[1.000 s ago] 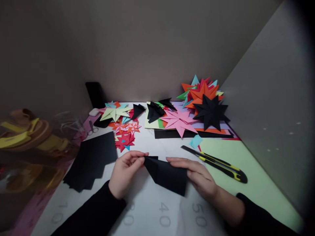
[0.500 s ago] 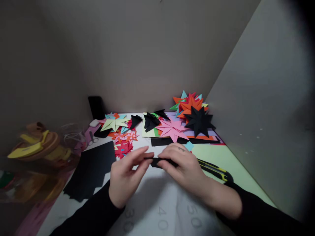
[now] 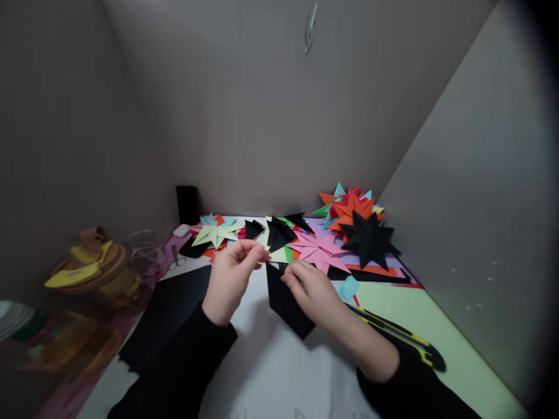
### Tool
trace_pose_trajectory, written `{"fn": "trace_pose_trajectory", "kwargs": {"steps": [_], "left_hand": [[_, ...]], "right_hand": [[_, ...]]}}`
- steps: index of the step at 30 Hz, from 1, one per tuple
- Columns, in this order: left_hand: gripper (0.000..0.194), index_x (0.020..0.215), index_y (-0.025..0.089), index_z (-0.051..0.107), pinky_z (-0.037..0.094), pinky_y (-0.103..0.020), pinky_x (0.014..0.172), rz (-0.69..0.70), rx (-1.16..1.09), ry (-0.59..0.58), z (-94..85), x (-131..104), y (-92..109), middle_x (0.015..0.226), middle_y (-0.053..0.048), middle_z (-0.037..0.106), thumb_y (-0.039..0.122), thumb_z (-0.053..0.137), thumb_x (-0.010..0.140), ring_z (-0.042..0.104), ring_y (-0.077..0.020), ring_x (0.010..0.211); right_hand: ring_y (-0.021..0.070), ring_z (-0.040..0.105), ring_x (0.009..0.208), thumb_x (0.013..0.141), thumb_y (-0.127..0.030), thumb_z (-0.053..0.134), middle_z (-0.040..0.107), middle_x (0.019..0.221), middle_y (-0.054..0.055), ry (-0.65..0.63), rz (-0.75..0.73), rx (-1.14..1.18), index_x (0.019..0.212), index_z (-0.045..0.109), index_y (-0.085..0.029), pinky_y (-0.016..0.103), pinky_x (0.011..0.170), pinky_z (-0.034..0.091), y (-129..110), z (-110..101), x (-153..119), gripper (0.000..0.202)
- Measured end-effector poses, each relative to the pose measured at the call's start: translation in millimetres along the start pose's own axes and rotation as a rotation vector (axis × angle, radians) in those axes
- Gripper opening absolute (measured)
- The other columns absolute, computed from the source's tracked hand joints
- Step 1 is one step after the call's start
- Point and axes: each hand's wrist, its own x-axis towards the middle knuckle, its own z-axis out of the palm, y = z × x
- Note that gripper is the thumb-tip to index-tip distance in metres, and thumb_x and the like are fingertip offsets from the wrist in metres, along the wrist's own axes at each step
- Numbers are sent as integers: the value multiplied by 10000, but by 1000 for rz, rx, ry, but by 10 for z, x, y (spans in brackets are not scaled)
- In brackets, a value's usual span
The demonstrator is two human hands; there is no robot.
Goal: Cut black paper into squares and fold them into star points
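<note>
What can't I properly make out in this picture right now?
All in the head view:
- Part of the folded black paper: hidden by the right hand.
- Near part of the black sheets: covered by the left sleeve.
- The cutter's front end: behind the right wrist.
- White-and-green container: blurred, cut off by the left edge.
</note>
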Motion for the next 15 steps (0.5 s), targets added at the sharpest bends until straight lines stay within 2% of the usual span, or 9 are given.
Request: {"fn": "trace_pose_trajectory", "kwargs": {"steps": [2,4,6,7,8,10,15], "left_hand": [[275,958,158,611,471,-266,728,-4,-47,2,25,28,-52,931,-71,680,376,621,791,624,-176,867],[306,988,168,608,458,-260,716,-22,8,-123,77,24,-122,943,-56,664,364,651,757,610,-174,856],[204,794,158,618,409,-228,606,-33,172,-275,137,-4,-194,730,-4,614,350,657,740,559,-140,683],[218,665,158,578,359,-218,547,-31,261,-312,163,-22,-225,608,26,536,349,641,748,496,-117,590],[284,574,163,517,306,-217,507,-24,334,-321,183,-38,-248,532,48,448,350,617,763,425,-101,531],[352,520,173,431,245,-222,483,-23,395,-300,205,-60,-273,495,63,349,348,563,795,342,-91,498],[325,567,180,419,242,-221,487,-97,280,-308,181,-49,-285,527,62,349,369,530,807,321,-93,510]], "right_hand": [[147,495,611,887,-213,437,538,654,-4,53,42,5,689,460,-211,256,568,359,62,-1,15,200],[145,483,585,893,-243,433,518,630,-12,106,74,18,684,436,-217,251,543,345,108,-20,35,210],[140,473,571,897,-267,427,502,621,-19,142,93,32,686,420,-220,245,530,337,138,-42,49,217],[138,468,564,900,-280,424,496,618,-23,156,104,35,690,417,-220,243,527,334,147,-50,51,219],[136,463,559,903,-295,420,489,615,-25,166,113,37,693,417,-220,242,526,331,155,-54,51,223],[131,448,544,908,-330,414,474,604,-32,170,129,45,694,420,-219,241,524,323,170,-56,46,241],[116,382,478,898,-471,412,394,516,-48,128,165,111,596,378,-220,241,476,261,216,-40,34,394]]}}
